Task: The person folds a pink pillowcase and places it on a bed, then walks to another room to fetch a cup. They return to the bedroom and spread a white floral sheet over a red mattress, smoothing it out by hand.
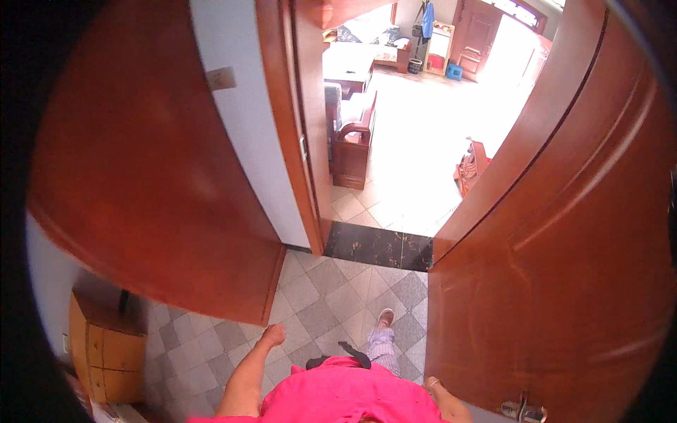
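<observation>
My left hand [273, 335] hangs low over the floor, its fingers curled in, and nothing shows in it. Nearest to it is the lower corner of a large brown wooden panel [162, 176] on the left. At the right edge of my pink shirt [345, 395], only a little of my right hand [431, 384] shows; its fingers are hidden. A brown wooden door [557, 282] stands swung inward on that side, with a metal handle [523, 409] low in the picture, apart from my right hand. One foot [385, 317] is stretched forward on the tiles.
Ahead, a dark stone threshold [377, 244] crosses the doorway, beside a brown door frame [296, 141]. Beyond are a wooden armchair [352, 141], a reddish object [471, 168] on the bright floor, and a far door [476, 39]. A yellow-brown cabinet [109, 352] stands at lower left.
</observation>
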A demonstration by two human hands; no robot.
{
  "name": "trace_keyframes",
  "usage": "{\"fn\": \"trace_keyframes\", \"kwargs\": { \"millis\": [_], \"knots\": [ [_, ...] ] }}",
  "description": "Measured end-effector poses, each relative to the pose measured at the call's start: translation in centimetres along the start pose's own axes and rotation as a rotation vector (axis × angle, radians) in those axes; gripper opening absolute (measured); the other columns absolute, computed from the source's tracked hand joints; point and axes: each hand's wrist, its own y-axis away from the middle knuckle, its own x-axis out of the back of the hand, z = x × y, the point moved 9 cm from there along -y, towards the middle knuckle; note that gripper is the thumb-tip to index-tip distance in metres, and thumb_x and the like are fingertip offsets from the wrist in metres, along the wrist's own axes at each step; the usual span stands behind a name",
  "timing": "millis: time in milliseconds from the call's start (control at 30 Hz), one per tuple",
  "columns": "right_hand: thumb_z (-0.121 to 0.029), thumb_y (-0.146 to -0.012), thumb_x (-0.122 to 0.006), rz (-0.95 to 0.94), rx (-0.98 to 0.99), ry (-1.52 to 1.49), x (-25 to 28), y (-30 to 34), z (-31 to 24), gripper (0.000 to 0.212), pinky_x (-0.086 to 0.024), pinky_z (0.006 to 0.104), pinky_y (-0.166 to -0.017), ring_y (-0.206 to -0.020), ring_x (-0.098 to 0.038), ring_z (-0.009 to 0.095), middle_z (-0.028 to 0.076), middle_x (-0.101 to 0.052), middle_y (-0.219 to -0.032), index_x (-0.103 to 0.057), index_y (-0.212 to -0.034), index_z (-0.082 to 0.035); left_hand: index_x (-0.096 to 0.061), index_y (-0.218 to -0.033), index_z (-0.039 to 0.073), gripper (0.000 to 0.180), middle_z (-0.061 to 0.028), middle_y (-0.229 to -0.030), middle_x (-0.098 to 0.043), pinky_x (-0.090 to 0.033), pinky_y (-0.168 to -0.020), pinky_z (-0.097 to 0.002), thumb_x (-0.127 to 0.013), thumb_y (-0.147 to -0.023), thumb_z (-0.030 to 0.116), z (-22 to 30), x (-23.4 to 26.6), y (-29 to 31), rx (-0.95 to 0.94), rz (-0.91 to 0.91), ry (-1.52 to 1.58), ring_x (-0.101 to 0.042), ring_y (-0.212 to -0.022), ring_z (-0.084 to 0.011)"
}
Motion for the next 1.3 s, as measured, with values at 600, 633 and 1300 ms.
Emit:
{"fn": "trace_keyframes", "kwargs": {
  "millis": [600,633,1300],
  "knots": [
    [-0.014,-0.068,-0.050,0.602,0.056,-0.450,72.9,-22.6,1.8,0.016,-0.050,0.0354,-0.066,-0.068,-0.062,0.028,0.014,-0.062,-0.070,-0.063,-0.073,-0.007,-0.062,-0.084,0.007,0.025,-0.0156,-0.085,-0.061,-0.046,-0.071,-0.0400,-0.050,-0.067,0.021,15.6,9.5,-35.5,0.258,-0.205,0.197,-0.058,-0.082,-0.0330],
    [-0.015,-0.068,-0.050,0.623,0.063,-0.472,76.5,-24.3,2.1,0.016,-0.050,0.0349,-0.064,-0.065,-0.062,0.026,0.014,-0.062,-0.068,-0.063,-0.072,-0.006,-0.063,-0.084,0.008,0.025,-0.0149,-0.086,-0.061,-0.047,-0.071,-0.0396,-0.050,-0.067,0.021,15.6,10.2,-37.6,0.322,-0.260,0.213,-0.058,-0.083,-0.0327],
    [-0.011,-0.068,-0.056,-0.070,-0.465,-0.956,105.0,-40.2,17.9,0.022,-0.050,0.0367,-0.067,-0.084,-0.060,0.028,0.019,-0.060,-0.094,-0.062,-0.088,-0.002,-0.060,-0.089,0.003,0.022,-0.0168,-0.082,-0.061,-0.046,-0.074,-0.0354,-0.055,-0.073,0.017,43.3,48.4,-108.8,-0.172,0.081,0.098,-0.059,-0.081,-0.0296]
  ]
}}
